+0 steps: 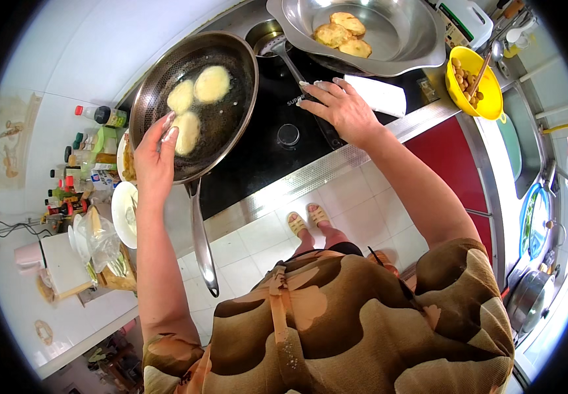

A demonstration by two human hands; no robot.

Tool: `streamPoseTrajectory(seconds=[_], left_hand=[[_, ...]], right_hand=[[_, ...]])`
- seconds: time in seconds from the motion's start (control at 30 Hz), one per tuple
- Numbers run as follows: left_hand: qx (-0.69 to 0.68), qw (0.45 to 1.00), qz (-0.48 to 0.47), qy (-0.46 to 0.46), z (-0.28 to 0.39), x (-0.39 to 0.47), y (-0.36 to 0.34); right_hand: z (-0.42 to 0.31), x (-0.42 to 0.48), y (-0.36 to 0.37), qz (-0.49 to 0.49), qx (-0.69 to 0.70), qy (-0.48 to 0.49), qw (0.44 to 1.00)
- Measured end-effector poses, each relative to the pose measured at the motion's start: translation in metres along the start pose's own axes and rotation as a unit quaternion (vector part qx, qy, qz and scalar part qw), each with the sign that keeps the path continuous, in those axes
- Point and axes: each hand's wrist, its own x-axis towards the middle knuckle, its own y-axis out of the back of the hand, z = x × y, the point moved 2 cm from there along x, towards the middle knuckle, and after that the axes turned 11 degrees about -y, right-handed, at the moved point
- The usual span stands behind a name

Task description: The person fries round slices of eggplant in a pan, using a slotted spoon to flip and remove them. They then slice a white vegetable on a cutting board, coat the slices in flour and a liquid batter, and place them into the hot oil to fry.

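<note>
Over the near left side of a steel frying pan, my left hand has its whitened fingertips at the edge of a pale, batter-coated slice. Whether the fingers pinch that slice or only meet it in the view, I cannot tell. Two more pale slices, one oval and one rounder, lie in the pan's dark oil. My right hand is spread palm down above the black cooktop, its fingers across the handle of a slotted skimmer. The skimmer's head rests in a small metal pot.
Several golden fried pieces lie in a large steel basin at the back. A white paper roll is beside my right hand. Right stands a yellow bowl with round brown items. Bottles and a white plate stand left; the pan handle juts towards me.
</note>
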Motion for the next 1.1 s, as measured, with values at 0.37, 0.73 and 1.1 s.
streamPoseTrajectory(seconds=[0.37,0.73,1.1], left_hand=[[0.013,1.0,-0.005,0.001,0.009,0.004,-0.006],[-0.009,1.0,0.005,0.007,-0.002,-0.001,-0.004],[0.023,0.999,-0.006,-0.037,0.007,0.009,-0.011]], right_hand=[[0.0,-0.007,-0.011,-0.037,0.008,-0.002,0.999],[-0.002,-0.008,-0.019,-0.064,-0.009,-0.002,0.998],[0.0,-0.013,-0.01,-0.098,-0.012,-0.017,0.995]])
